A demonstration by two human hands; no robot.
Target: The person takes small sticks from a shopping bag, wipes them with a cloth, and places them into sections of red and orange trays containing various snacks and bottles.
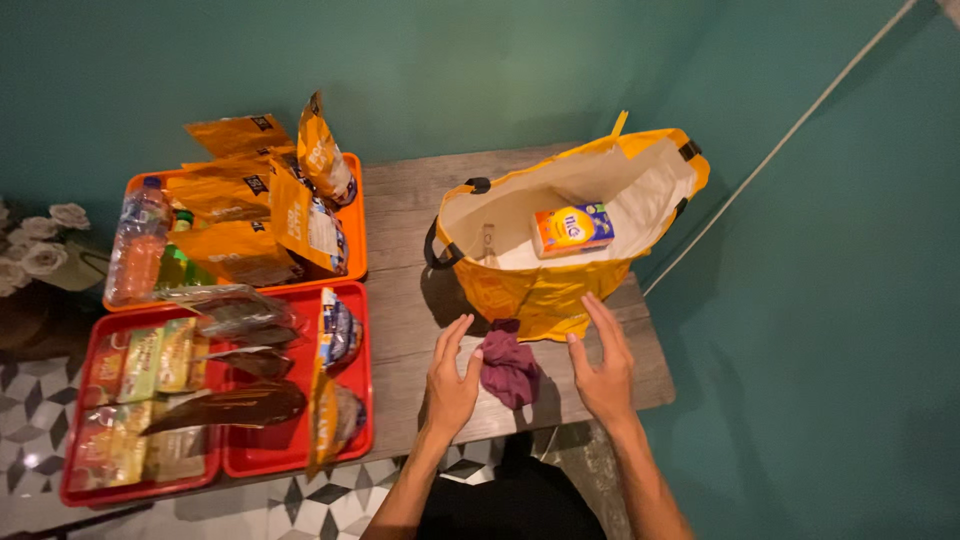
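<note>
A crumpled maroon cloth (508, 368) lies on the wooden table (410, 320) near its front edge. My left hand (452, 385) rests flat just left of the cloth, fingers apart. On the cloth's other side my right hand (603, 365) hovers with spread fingers, close to the base of an open yellow tote bag (545, 290). Neither hand grips anything. Inside the bag's white lining lies a small orange and yellow box (572, 229).
Two red trays (225, 460) at the left hold snack packets and dark pouches. Behind them an orange tray (355, 262) carries orange pouches and a bottle (138, 240) of orange drink. White flowers (40, 245) stand far left. Teal walls close off the back and right.
</note>
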